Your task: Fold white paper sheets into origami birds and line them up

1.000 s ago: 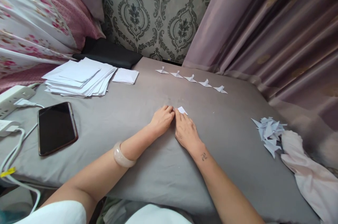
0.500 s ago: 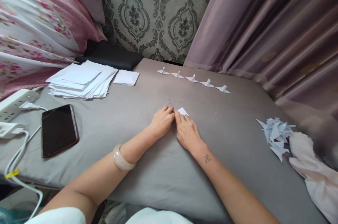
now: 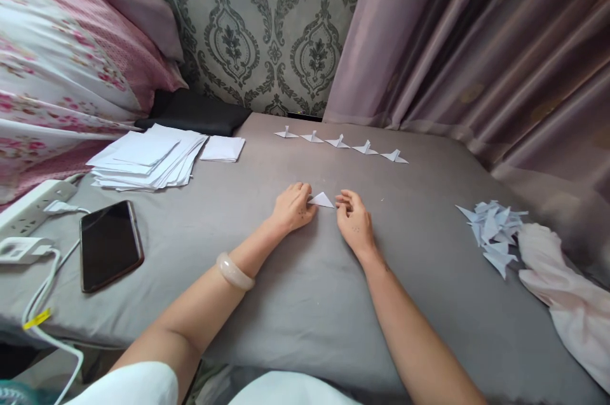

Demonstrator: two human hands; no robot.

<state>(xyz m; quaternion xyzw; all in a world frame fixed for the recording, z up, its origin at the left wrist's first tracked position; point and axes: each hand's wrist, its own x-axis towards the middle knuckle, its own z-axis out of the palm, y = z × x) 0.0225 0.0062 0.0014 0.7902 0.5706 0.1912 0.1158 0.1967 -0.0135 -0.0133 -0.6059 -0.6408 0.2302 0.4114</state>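
A small white folded paper triangle lies on the grey cloth, its point facing away from me. My left hand holds its left corner, fingers closed over that end and hiding it. Just off the right corner is my right hand, fingers curled but apart, with nothing visible in them. Farther back, several folded paper birds stand in a slanting row. A heap of folded paper pieces lies at the right.
To the left are a stack of white paper sheets, a smaller paper pile, a phone and a power strip with white cables. A black folded item sits behind. Pale crumpled cloth lies at right.
My hands were close together, pressing over the paper. The right hand has lifted away to the right, uncovering a folded triangle. The left hand stays on the paper; the view has shifted slightly.
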